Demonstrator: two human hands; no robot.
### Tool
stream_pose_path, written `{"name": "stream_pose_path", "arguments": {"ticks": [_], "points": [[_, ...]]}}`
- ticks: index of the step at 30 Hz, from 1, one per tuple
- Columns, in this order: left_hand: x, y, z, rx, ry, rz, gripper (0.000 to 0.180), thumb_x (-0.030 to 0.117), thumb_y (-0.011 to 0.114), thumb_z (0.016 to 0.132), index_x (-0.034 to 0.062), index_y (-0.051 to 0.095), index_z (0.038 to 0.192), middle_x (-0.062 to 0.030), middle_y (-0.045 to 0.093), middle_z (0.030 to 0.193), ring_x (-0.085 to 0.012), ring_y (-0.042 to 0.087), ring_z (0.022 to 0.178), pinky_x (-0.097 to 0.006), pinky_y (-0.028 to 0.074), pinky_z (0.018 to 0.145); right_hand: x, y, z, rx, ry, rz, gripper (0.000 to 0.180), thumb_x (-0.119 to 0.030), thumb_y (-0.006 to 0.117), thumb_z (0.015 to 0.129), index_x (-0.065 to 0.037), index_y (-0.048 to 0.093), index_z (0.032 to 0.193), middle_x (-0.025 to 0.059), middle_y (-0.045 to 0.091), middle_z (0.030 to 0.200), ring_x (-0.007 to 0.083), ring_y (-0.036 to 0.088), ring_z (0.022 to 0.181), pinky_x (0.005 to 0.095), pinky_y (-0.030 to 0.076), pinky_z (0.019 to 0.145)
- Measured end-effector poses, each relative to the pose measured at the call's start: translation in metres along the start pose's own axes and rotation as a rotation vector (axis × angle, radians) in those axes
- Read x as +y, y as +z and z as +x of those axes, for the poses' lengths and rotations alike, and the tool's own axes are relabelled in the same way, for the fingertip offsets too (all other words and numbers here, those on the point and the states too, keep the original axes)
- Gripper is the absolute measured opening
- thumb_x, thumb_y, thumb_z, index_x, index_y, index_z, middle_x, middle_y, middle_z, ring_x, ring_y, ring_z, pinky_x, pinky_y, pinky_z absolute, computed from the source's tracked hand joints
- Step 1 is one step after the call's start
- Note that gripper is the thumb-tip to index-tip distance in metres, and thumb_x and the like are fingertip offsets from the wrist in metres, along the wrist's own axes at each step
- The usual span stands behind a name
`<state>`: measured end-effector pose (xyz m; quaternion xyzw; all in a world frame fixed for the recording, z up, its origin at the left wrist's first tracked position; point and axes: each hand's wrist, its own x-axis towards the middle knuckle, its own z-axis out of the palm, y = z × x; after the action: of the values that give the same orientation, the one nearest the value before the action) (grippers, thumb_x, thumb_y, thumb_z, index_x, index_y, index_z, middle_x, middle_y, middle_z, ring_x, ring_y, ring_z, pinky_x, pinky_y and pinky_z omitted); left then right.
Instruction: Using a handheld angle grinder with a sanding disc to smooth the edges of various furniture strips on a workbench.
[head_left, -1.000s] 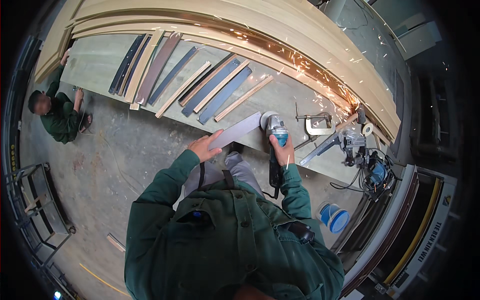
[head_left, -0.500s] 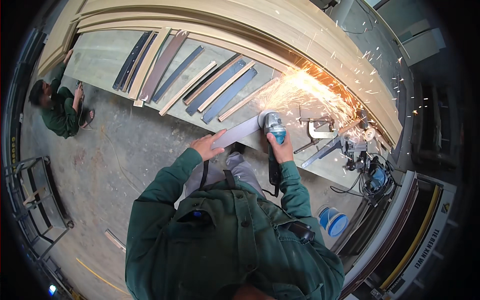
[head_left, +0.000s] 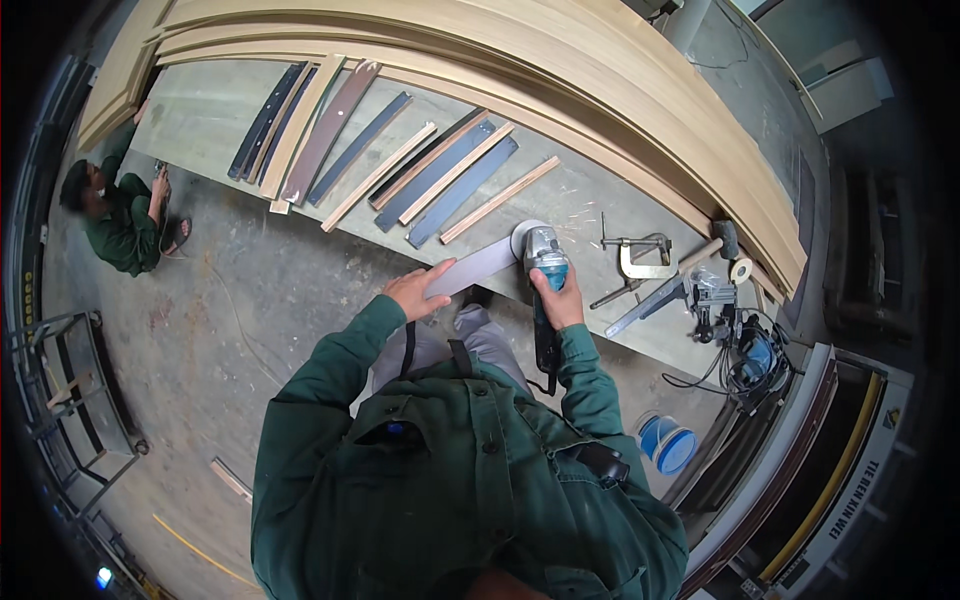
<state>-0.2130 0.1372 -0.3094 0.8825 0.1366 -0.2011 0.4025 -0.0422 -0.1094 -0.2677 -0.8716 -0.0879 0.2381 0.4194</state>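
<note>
In my right hand (head_left: 558, 297) is a teal and silver angle grinder (head_left: 546, 262), its disc at the far end of a flat grey metal strip (head_left: 474, 266). Whether the disc touches the strip or sits just above it, I cannot tell. My left hand (head_left: 416, 292) grips the strip's near left end, thumb and fingers closed on it. The strip lies slantwise at the front edge of the workbench (head_left: 590, 240). Beyond it a narrow wooden strip (head_left: 500, 200) rests on the bench, with a dark grey strip (head_left: 463, 192) to its left.
Long wooden boards (head_left: 480, 60) line the bench's back. A C-clamp (head_left: 645, 258), a hammer (head_left: 726, 240) and a corded blue power tool (head_left: 755, 360) lie at the right. A blue bucket (head_left: 667, 444) stands on the floor. Another person (head_left: 125, 215) crouches at the far left.
The bright spray of sparks from the disc has died down to a few faint streaks. The grinder has shifted slightly left; my left hand stays on the strip.
</note>
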Motion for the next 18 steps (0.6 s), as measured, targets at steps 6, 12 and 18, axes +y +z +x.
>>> {"name": "stream_pose_path", "arguments": {"ticks": [6, 12, 18], "points": [[-0.005, 0.002, 0.000, 0.011, 0.015, -0.012, 0.074, 0.045, 0.061, 0.085, 0.0389, 0.021, 0.148, -0.0176, 0.059, 0.112, -0.0376, 0.058, 0.105, -0.048, 0.043, 0.091, 0.013, -0.007, 0.009, 0.065, 0.062, 0.043, 0.082, -0.052, 0.073, 0.076, -0.003, 0.043, 0.134, 0.0187, 0.061, 0.115, 0.0256, 0.060, 0.104, 0.0342, 0.045, 0.091], [0.002, -0.004, 0.000, -0.013, 0.004, -0.014, 0.075, 0.043, 0.062, 0.085, 0.0363, 0.022, 0.148, -0.0190, 0.059, 0.111, -0.0391, 0.058, 0.104, -0.046, 0.045, 0.090, 0.014, -0.002, 0.001, 0.059, 0.043, -0.008, 0.085, -0.053, 0.073, 0.075, -0.004, 0.041, 0.136, 0.0201, 0.062, 0.114, 0.0269, 0.061, 0.105, 0.0348, 0.045, 0.091], [-0.002, -0.004, 0.002, 0.003, 0.020, -0.028, 0.074, 0.044, 0.062, 0.085, 0.0368, 0.023, 0.148, -0.0189, 0.059, 0.110, -0.0389, 0.059, 0.104, -0.046, 0.045, 0.090, 0.031, -0.024, 0.009, 0.162, 0.059, 0.147, 0.071, -0.047, 0.072, 0.079, 0.000, 0.048, 0.126, 0.0124, 0.063, 0.106, 0.0206, 0.059, 0.094, 0.0324, 0.046, 0.086]]}}
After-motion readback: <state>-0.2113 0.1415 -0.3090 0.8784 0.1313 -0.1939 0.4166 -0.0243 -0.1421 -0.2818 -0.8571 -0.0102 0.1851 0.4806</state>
